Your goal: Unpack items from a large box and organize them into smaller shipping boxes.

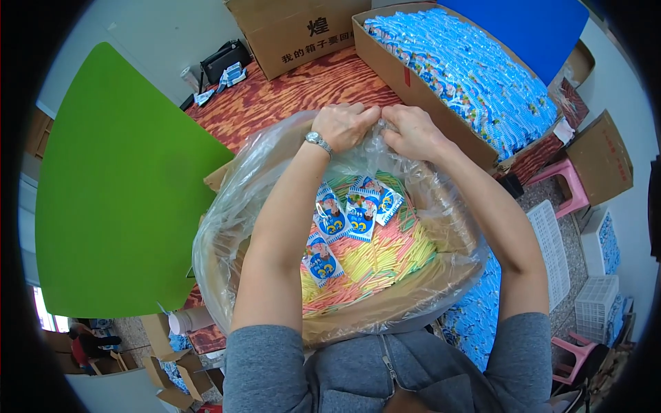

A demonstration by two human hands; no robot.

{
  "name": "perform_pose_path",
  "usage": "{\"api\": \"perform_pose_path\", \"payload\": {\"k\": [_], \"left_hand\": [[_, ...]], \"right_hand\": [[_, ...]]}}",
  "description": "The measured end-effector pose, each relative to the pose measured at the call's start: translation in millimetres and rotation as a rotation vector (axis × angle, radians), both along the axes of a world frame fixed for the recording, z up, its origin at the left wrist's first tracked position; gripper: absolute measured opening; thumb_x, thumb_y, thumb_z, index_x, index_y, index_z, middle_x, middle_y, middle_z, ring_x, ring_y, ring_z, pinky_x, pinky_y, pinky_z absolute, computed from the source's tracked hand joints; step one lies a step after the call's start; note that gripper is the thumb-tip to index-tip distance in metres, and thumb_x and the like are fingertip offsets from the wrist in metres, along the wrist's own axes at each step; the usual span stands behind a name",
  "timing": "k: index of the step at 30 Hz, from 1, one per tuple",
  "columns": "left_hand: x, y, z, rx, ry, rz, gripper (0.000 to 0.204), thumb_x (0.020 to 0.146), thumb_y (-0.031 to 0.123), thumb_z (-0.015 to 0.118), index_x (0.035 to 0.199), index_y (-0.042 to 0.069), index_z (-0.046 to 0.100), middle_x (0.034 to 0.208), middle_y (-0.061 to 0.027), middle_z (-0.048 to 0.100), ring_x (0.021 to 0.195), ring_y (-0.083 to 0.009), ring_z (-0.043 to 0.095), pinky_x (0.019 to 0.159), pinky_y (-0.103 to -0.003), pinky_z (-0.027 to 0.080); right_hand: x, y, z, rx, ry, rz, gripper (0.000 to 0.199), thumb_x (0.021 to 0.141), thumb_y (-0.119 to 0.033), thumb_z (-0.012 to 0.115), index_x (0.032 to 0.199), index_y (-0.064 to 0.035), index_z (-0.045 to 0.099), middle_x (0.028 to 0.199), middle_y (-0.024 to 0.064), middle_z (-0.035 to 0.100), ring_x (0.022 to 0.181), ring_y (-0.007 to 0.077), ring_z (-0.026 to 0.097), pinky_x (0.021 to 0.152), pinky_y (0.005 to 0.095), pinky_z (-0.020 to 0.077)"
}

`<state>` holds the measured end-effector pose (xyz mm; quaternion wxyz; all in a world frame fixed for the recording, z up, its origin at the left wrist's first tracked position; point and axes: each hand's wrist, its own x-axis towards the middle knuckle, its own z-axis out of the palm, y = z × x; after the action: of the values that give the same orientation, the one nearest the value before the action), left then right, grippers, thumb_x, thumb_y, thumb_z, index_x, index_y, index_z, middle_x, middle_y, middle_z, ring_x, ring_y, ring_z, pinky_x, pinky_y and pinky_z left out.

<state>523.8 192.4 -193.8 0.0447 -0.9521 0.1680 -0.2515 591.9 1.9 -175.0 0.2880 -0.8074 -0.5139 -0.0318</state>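
Note:
A clear plastic bag [222, 237] lines an opened carton in front of me, its rim spread outward over the sides. My left hand [344, 126], a watch on its wrist, pinches the far rim of the bag. Close beside it, my right hand [417, 134] grips the same rim, with the gathered plastic between the two hands. Inside lie many thin pink, yellow and green sticks [385, 265]. Several small blue-and-white packets [361, 212] rest on top of the sticks, one packet [321, 259] nearer to me.
A long carton [406, 89] full of blue packets stands at the back right of the red wood-grain table [237, 110]. Behind sits a brown carton [296, 38]. A green board [117, 199] rises at left. Pink stools [573, 184] and white crates [596, 301] are at right.

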Motion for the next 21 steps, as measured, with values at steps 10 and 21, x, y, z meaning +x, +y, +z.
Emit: {"api": "perform_pose_path", "payload": {"k": [10,21], "left_hand": [[3,-21,0,-0.025,-0.038,0.142,0.015,0.089,0.024,0.054,0.102,0.017,0.056,0.084,-0.0069,0.063,0.080,-0.0268,0.066,0.063,-0.041,0.054],[-53,-57,39,0.091,-0.294,-0.161,0.043,0.084,0.012,0.060,0.127,0.013,0.054,0.130,-0.0174,0.051,0.110,-0.0363,0.054,0.090,-0.051,0.045]], "right_hand": [[-6,-23,15,-0.056,0.030,-0.154,0.046,0.091,-0.032,0.054,0.123,0.0006,0.055,0.117,0.0218,0.061,0.111,0.0382,0.058,0.096,0.0439,0.0459],[-96,-194,22,0.262,-0.008,-0.141,0.044,0.093,-0.025,0.059,0.132,-0.0050,0.052,0.124,0.0160,0.057,0.118,0.0323,0.054,0.100,0.0388,0.0426]]}}
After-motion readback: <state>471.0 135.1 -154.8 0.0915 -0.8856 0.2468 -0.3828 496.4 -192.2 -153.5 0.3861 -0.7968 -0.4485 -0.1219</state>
